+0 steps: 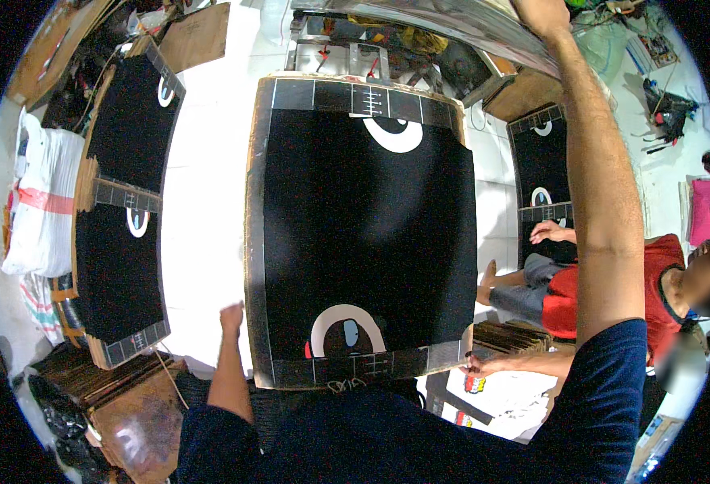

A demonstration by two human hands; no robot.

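Note:
A black fabric panel lies on a large board in front of me. White and beige eye shapes are printed near its far and near ends, and dark tape strips with ruled marks cross both ends. My left hand is closed in a fist just beside the board's left edge, with nothing visible in it. Stretched far ahead, my right arm leads to my right hand, which is closed on the edge of a raised grey frame. The top of the picture cuts off part of that hand.
A co-worker in red sits at right, one hand at the board's near right corner. Similar black panels lie on boards at left and right. A white sack and stacked boards stand at left.

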